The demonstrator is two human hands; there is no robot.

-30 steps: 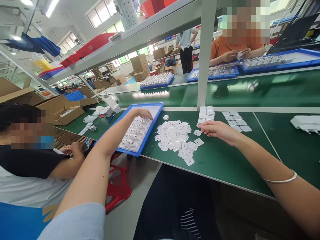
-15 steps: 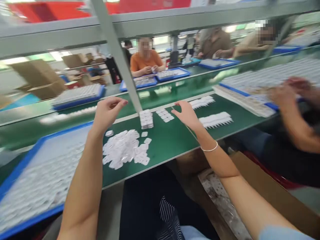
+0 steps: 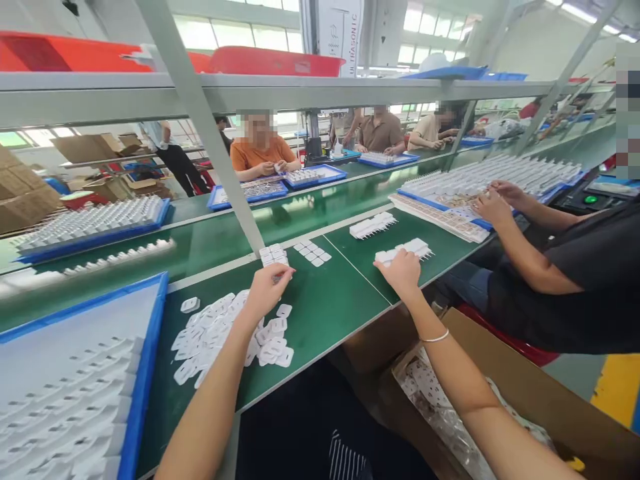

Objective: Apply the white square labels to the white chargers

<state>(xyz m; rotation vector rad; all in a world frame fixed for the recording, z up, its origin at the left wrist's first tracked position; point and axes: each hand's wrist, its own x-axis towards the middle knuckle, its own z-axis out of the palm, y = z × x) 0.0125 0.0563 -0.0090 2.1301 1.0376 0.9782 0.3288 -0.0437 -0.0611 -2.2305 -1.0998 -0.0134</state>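
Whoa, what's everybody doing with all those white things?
The person's right hand touches the nearer row of white pronged parts. Their left hand is by the stacked white square plates; whether it holds one is unclear. A loose pile of plates lies beside a blue-rimmed tray of white parts. Across the bench, someone in orange works with both hands.

Windows (image 3: 233,33): bright, washed out to near white behind the shelf.
Ceiling tubes (image 3: 580,15): glowing white at upper right.
Green strip (image 3: 320,215): glossy, with pale streaks of glare and mirrored shapes.
Desk (image 3: 325,303): evenly lit, shadows faint and soft.
Under the desk: much dimmer, dark clothing (image 3: 290,427) nearly without detail.
Loose white plates (image 3: 213,327): pale, fine edges smeared.
Far workers: small and soft, heads pixelated.
Frame edges: stretched wide-angle look, uprights slanting.
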